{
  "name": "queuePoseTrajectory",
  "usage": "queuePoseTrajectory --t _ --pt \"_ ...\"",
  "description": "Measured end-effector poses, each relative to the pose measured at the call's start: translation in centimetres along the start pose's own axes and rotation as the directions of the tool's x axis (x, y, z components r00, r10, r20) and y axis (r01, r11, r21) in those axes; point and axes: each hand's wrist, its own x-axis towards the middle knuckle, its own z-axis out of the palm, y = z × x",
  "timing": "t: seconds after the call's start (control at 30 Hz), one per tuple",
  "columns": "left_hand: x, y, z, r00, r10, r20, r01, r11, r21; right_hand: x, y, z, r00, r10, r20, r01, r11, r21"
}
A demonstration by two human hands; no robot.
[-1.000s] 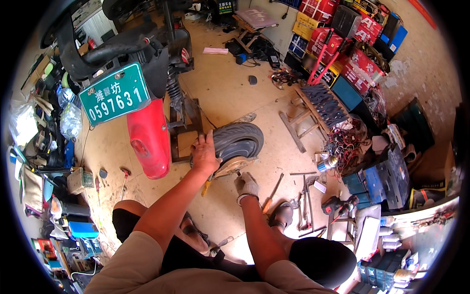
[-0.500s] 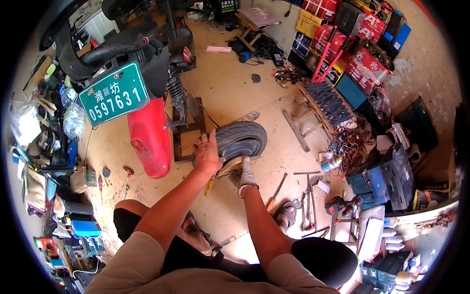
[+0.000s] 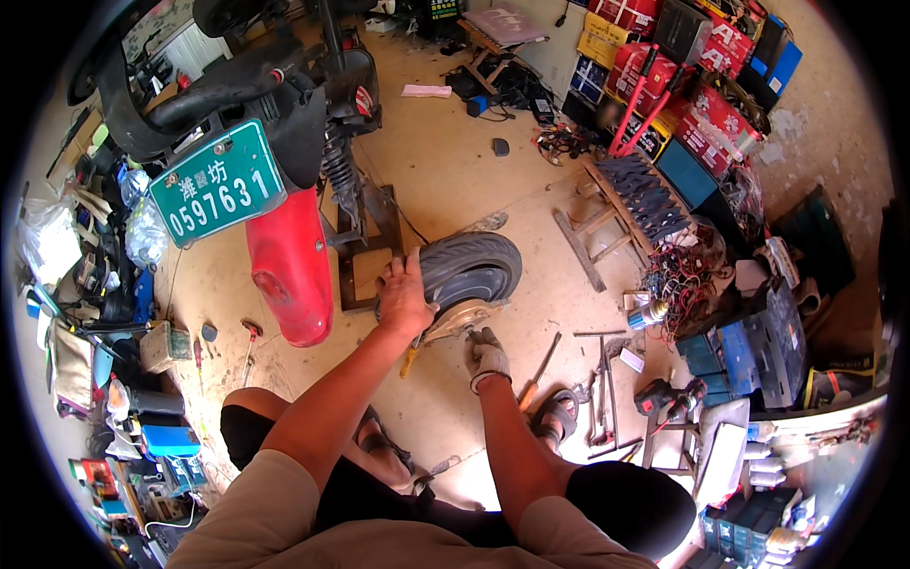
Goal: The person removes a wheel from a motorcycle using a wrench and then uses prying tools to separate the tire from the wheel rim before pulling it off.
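A black scooter wheel [image 3: 479, 251] lies tilted on the floor, with a rusty brass-coloured plate [image 3: 464, 315] at its hub. My bare left hand [image 3: 403, 294] grips the tyre's left side, fingers spread over the tread. My gloved right hand [image 3: 487, 358] is at the hub's lower edge, fingers curled round something small I cannot make out. A yellow-handled tool [image 3: 409, 362] pokes out below the wheel. The scooter's red rear mudguard [image 3: 284, 275] hangs left of it, below a green plate.
A wooden slatted bench [image 3: 635, 204] and tangled wires [image 3: 678, 289] are right. A long orange-handled screwdriver [image 3: 538, 370], bars and wrenches [image 3: 602, 398] and a cordless drill [image 3: 664, 398] lie nearer. Stacked boxes [image 3: 701, 119] line the wall; clutter [image 3: 142, 218] crowds the left.
The wheel has shifted slightly right with my left hand on it. My right hand rose with fingers extended over the hub, then dropped back, curled, a little right of its first place.
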Motion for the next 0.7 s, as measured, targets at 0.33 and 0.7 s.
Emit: queuePoseTrajectory --t 0.33,0.7 --pt "0.1 0.5 -0.3 1.000 0.011 -0.001 -0.012 1.000 -0.014 -4.0 -4.2 4.5 0.994 -0.110 -0.001 0.087 0.794 -0.602" --pt "0.1 0.4 -0.2 1.000 0.004 -0.005 -0.005 0.999 -0.038 -4.5 -3.0 9.5 0.997 -0.039 0.065 0.073 0.737 -0.672"
